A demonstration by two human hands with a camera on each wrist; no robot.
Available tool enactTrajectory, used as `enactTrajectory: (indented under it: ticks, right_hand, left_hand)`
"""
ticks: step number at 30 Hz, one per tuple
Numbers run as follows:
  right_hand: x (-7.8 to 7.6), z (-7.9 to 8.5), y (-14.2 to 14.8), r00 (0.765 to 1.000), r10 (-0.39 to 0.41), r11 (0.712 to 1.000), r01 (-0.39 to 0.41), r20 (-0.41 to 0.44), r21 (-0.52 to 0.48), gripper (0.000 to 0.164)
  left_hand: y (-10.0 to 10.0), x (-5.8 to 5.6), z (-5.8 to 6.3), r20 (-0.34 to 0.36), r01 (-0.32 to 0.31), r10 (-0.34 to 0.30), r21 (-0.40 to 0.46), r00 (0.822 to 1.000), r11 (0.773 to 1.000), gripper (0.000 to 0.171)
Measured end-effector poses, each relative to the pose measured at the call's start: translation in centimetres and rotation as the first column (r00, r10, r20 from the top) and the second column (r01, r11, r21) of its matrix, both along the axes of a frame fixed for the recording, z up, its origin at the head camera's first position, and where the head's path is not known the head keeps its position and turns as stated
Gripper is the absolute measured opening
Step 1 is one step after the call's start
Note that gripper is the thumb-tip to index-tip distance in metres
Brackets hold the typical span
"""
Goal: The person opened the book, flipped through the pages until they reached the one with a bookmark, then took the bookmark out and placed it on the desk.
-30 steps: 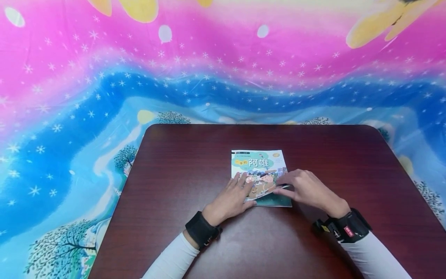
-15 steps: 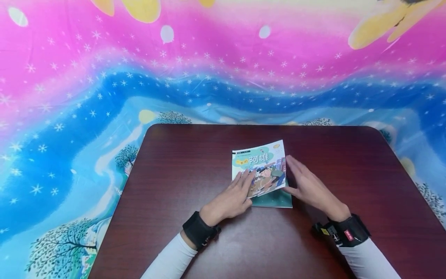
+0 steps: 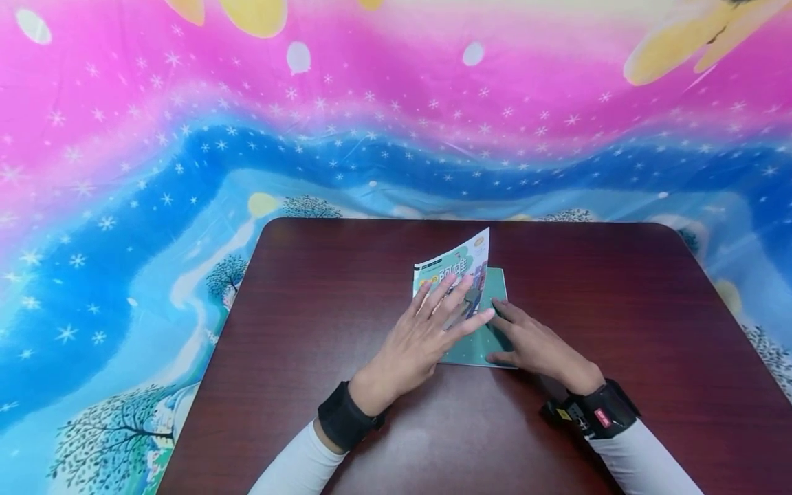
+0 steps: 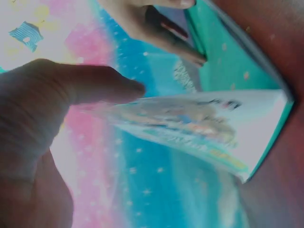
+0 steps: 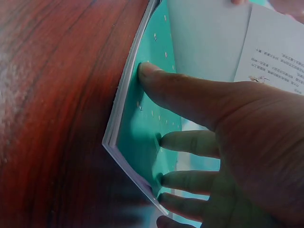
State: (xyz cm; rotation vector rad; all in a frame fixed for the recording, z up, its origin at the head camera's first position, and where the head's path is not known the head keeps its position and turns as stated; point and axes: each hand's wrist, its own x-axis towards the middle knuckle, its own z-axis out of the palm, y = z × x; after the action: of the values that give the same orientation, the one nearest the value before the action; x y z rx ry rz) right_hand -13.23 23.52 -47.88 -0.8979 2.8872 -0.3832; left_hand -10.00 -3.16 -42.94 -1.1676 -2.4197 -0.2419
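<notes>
A thin picture book lies on the table, its illustrated front cover (image 3: 441, 272) lifted and leaning left. Beneath it shows a green page with small light specks (image 3: 476, 349). My left hand (image 3: 411, 344) spreads over the outer face of the cover, thumb reaching to its free edge. In the left wrist view the thumb (image 4: 102, 85) is right at that edge. My right hand (image 3: 538, 344) rests on the green page near its right side, with thumb and fingers extended. The right wrist view shows the cover's white inside with a printed flap (image 5: 273, 52).
The dark reddish-brown wooden table (image 3: 309, 309) extends around the book, with rounded far corners. Behind it hangs a pink and blue patterned cloth (image 3: 383, 124). Black bands (image 3: 349, 416) with devices wrap both wrists.
The front cover has swung up and left, exposing more of the green page. My right hand has left the cover's edge for that page. My left fingers have lifted and spread.
</notes>
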Motion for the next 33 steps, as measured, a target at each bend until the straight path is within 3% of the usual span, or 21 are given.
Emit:
enactTrajectory:
  ticks: [3,5,10,13,18,25,27,29,33]
  right_hand:
    - [-0.1,0.0,0.0,1.000,0.000,1.000,0.000,0.006,0.002,0.085]
    - [-0.1,0.0,0.0,1.000,-0.004,1.000,0.004,0.010,0.012,0.084]
    - [0.0,-0.1,0.1,1.000,-0.007,1.000,0.007,0.009,0.020,0.082]
    - [-0.1,-0.2,0.0,1.000,-0.014,1.000,0.013,0.019,0.016,0.082]
    - [-0.1,-0.3,0.0,0.999,-0.017,1.000,0.017,0.036,0.006,0.082]
    - [0.0,-0.4,0.2,0.999,-0.015,1.000,0.015,0.034,0.000,0.081]
    - [0.0,-0.4,0.2,0.999,-0.014,1.000,0.014,0.039,0.001,0.081]
    - [0.1,-0.5,0.2,0.999,-0.016,1.000,0.016,0.048,0.002,0.081]
    - [0.1,-0.6,0.2,0.999,-0.015,1.000,0.016,0.043,-0.002,0.081]
  left_hand:
    - [-0.1,0.5,0.7,-0.137,-0.032,0.026,-0.040,0.990,0.999,0.092]
    - [-0.1,0.8,1.1,-0.229,-0.060,0.041,-0.076,0.972,0.995,0.082]
    - [0.0,1.3,1.5,-0.446,-0.177,0.077,-0.188,0.892,0.966,0.061]
    - [-0.1,1.5,1.5,-0.510,-0.226,0.077,-0.238,0.857,0.945,0.052]
    - [-0.6,1.9,1.9,-0.514,-0.272,0.109,-0.255,0.851,0.928,0.040]
    - [-1.6,2.6,3.0,-0.423,-0.335,0.198,-0.280,0.885,0.900,0.036]
    - [-1.9,2.8,3.3,-0.406,-0.370,0.241,-0.277,0.882,0.887,0.038]
    - [-2.1,3.0,3.5,-0.377,-0.410,0.293,-0.281,0.879,0.868,0.041]
    - [-2.4,3.0,4.0,-0.213,-0.472,0.422,-0.345,0.881,0.812,0.054]
